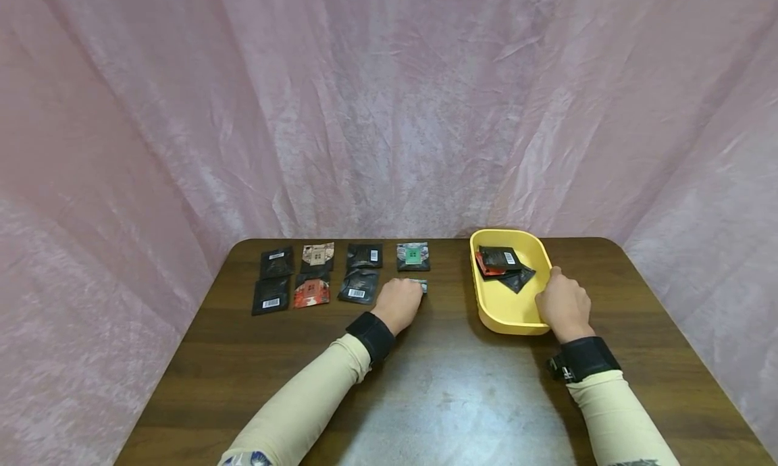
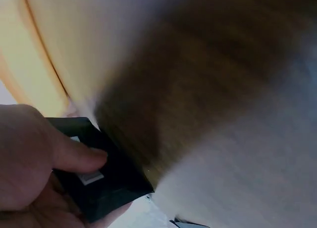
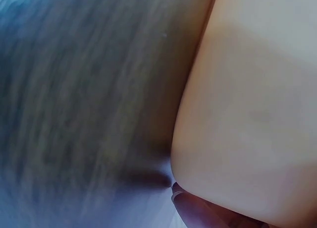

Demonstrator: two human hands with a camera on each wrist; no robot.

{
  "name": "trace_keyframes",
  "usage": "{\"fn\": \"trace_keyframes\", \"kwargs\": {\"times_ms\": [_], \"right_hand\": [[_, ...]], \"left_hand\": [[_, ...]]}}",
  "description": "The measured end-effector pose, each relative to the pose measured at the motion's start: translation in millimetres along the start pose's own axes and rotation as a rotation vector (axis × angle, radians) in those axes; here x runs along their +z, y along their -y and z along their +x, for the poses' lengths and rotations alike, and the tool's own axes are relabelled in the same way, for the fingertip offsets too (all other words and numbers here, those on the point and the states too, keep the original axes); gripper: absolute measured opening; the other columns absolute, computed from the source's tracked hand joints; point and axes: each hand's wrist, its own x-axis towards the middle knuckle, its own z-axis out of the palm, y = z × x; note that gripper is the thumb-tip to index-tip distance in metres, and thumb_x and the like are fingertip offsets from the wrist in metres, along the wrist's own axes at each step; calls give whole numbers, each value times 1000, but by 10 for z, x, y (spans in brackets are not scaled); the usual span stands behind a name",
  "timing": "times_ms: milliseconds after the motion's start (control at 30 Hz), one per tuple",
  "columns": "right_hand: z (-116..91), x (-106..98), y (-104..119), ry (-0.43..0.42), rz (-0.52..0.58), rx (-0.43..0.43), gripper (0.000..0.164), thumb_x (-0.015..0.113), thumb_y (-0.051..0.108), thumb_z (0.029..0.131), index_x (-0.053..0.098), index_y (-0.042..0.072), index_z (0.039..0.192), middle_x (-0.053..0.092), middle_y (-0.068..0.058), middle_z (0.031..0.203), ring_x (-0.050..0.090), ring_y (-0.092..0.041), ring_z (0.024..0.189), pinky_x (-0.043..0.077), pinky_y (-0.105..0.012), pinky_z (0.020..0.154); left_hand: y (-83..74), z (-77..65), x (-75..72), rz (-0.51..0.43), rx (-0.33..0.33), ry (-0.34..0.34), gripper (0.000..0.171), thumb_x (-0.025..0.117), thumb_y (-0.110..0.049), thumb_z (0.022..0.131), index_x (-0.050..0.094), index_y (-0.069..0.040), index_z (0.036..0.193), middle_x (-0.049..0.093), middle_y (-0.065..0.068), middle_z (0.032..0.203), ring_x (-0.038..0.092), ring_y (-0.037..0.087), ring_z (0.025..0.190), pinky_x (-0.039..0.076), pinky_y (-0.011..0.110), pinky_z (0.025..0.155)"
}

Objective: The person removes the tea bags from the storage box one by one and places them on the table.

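My left hand [image 1: 398,305] pinches a small black sachet [image 2: 121,176] above the table. In the left wrist view its thumb lies across the sachet's white label, with fingers beneath. From the head view, only a patterned edge of this sachet [image 1: 423,285] shows past the hand. On the right, my right hand [image 1: 566,306] grips the right rim of a yellow plastic basket [image 1: 513,328]. Several black and red sachets [image 1: 501,256] lie overlapping inside toward its far end. The right wrist view is blurred and shows little beyond part of a finger [image 3: 198,210].
Several sachets lie in two rows on the wooden table [image 1: 243,385]: black ones with labels [image 1: 270,295], a beige one [image 1: 317,256], a red one [image 1: 312,290] and a green one [image 1: 413,256]. A pink curtain [image 1: 389,115] hangs behind the table.
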Motion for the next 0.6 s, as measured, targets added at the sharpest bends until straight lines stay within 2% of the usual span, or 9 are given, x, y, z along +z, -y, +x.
{"fn": "trace_keyframes", "kwargs": {"times_ms": [167,267,367,433,500,600], "right_hand": [[-2,-24,-18,0,4,1,57,55,11,95,47,-16,144,68,-41,109,69,-54,89,54,-59,69],[2,-24,-20,1,5,-5,57,55,11,94,46,-16,144,68,-42,110,69,-53,87,54,-59,69],[0,-26,-9,7,4,-4,59,55,11,94,46,-16,145,68,-42,111,69,-53,88,54,-59,69],[-1,-25,3,10,4,-1,58,55,11,95,46,-16,145,68,-42,112,69,-53,88,54,-59,70],[-2,-24,14,11,5,3,57,54,10,95,46,-16,145,68,-42,112,69,-53,89,54,-59,71],[-5,-27,30,15,2,9,57,54,10,95,46,-16,145,68,-42,112,70,-53,90,55,-60,72]], "left_hand": [[15,35,-26,-46,9,118,15,68,-14,101,80,-7,106,80,8,108,77,24,101,64,42,89],[45,43,-56,-71,23,215,33,67,-18,100,73,-1,127,74,14,127,71,28,121,61,44,102],[74,39,-69,-114,31,316,54,59,-19,103,54,5,151,58,23,154,56,34,147,50,46,119],[91,31,-70,-151,30,371,60,51,-19,106,41,6,160,44,26,167,43,37,158,42,46,127],[107,19,-72,-188,25,408,62,45,-19,108,33,6,164,33,26,173,33,38,163,35,46,132],[131,-5,-81,-224,20,421,62,42,-20,110,29,5,166,27,25,175,28,38,165,30,46,134]]}}
